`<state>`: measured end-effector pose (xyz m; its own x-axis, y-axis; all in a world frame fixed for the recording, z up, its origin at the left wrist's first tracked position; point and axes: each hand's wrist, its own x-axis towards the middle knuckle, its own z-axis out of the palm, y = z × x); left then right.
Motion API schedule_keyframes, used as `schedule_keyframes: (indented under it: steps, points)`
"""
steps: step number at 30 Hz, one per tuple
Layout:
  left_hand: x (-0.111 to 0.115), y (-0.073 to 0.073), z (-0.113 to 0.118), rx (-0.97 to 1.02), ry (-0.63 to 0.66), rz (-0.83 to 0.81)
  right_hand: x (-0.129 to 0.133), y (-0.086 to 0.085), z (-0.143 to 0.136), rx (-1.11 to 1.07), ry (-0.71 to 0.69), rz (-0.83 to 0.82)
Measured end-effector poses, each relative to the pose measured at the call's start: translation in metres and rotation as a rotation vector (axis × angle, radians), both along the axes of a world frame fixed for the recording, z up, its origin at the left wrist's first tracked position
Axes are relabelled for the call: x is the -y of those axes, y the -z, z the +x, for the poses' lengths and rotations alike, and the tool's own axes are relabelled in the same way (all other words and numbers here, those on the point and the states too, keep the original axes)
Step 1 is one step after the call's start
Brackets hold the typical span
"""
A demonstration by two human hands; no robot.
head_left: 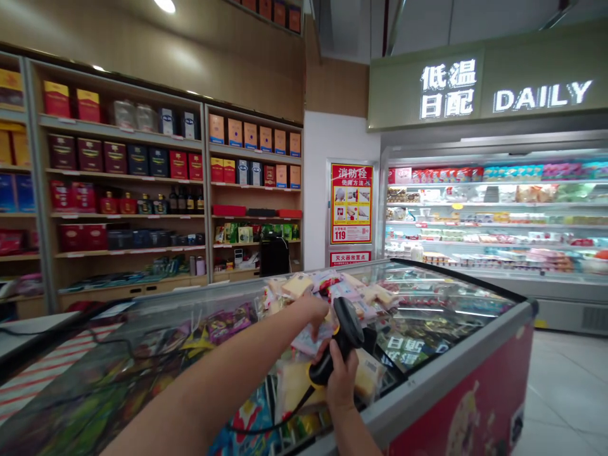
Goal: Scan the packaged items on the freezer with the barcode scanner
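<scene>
My right hand [342, 380] is wrapped round the grip of a black barcode scanner [349, 326] with yellow trim. The scanner's head tilts up and away from me, and its cable loops down to the left. My left arm crosses in from the lower left. My left hand [317, 311] is at the heap of plastic food packets [299, 285], its fingers bent down onto a pale packet [304, 342]; the scanner sits just right of it and the fingertips are partly hidden. Flat packets with yellowish contents [292, 383] lie below the scanner.
The heap lies on a glass-topped chest freezer [456, 380] with colourful bags inside. A dark cable [118, 342] runs across its left side. Shelves of boxes and bottles [128, 183] stand behind, a lit refrigerated display [498, 221] at the right, and tiled floor [565, 386] beside the freezer.
</scene>
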<state>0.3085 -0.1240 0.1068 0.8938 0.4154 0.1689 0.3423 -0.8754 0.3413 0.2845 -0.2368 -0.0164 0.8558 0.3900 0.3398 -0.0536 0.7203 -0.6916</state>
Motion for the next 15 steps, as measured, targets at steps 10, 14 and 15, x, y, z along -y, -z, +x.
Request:
schedule_keyframes:
  steps: [10, 14, 15]
  points:
    - [-0.081, 0.027, -0.159, 0.589, -0.323, -0.838, -0.001, -0.005, 0.002, 0.033, -0.129, 0.016]
    - [-0.093, 0.065, -0.193, 1.061, -0.509, -1.104, -0.022, -0.031, -0.017, 0.066, -0.291, -0.044]
    - [-0.095, 0.073, -0.195, 1.125, -0.516, -1.115, -0.031, -0.038, -0.024, 0.076, -0.34, -0.079]
